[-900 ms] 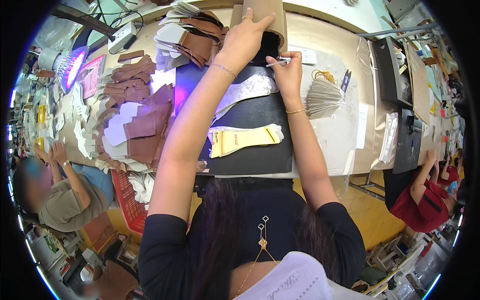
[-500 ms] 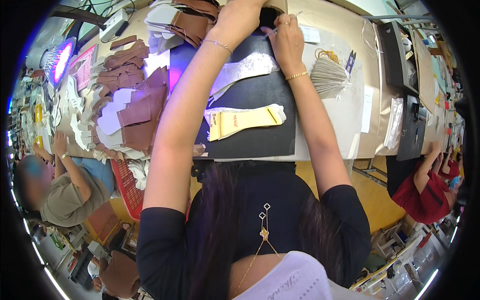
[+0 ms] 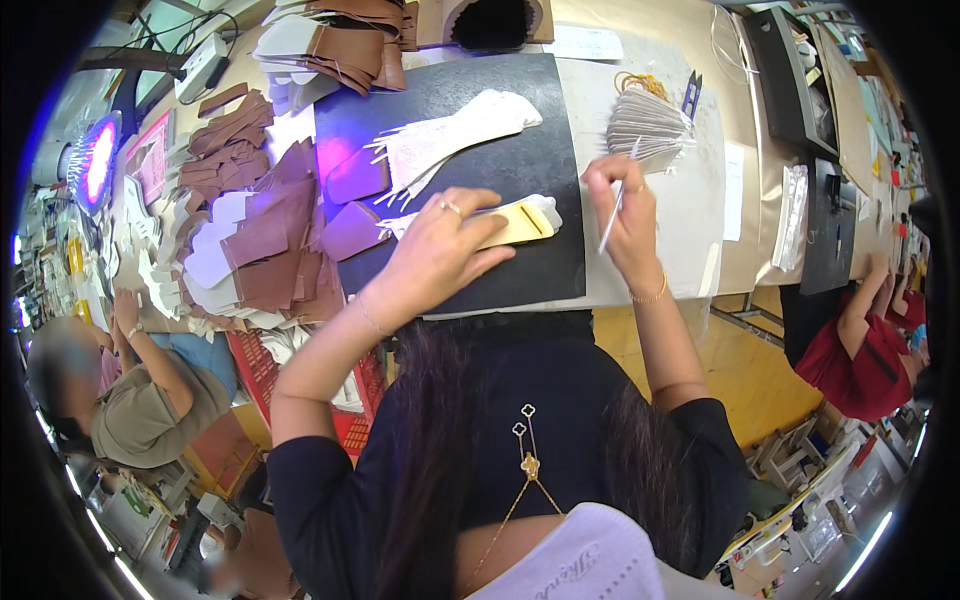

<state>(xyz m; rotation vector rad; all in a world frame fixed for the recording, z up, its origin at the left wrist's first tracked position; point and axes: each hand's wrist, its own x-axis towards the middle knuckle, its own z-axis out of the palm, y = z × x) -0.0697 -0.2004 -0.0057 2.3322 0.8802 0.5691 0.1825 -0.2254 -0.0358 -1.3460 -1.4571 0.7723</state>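
Observation:
My left hand (image 3: 440, 250) lies with fingers spread over a stack of yellow-topped, strap-shaped pieces (image 3: 525, 224), covering much of it. That stack rests on a black mat (image 3: 490, 285). In a closed grip, my right hand (image 3: 628, 215) holds a thin pale pen-like stick (image 3: 610, 228), slanting over the mat's right edge. Just beyond the left hand is a fan of white strap-shaped pieces (image 3: 455, 135). Two brown pieces, tinted purple by the light, a far one (image 3: 358, 177) and a near one (image 3: 352, 230), lie at the mat's left side.
Brown and white cut pieces (image 3: 265, 250) are heaped left of the mat, with another pile (image 3: 345, 50) behind. A dark-mouthed holder (image 3: 490, 22) stands at the far edge. Grey strips (image 3: 648, 130) fan out on the right. A lit lamp (image 3: 95, 165) stands far left. Co-workers sit either side.
Both hands have drawn back toward me from the dark-mouthed holder. My left hand has come down onto the yellow-topped stack; my right has brought the pen-like stick to the mat's right edge.

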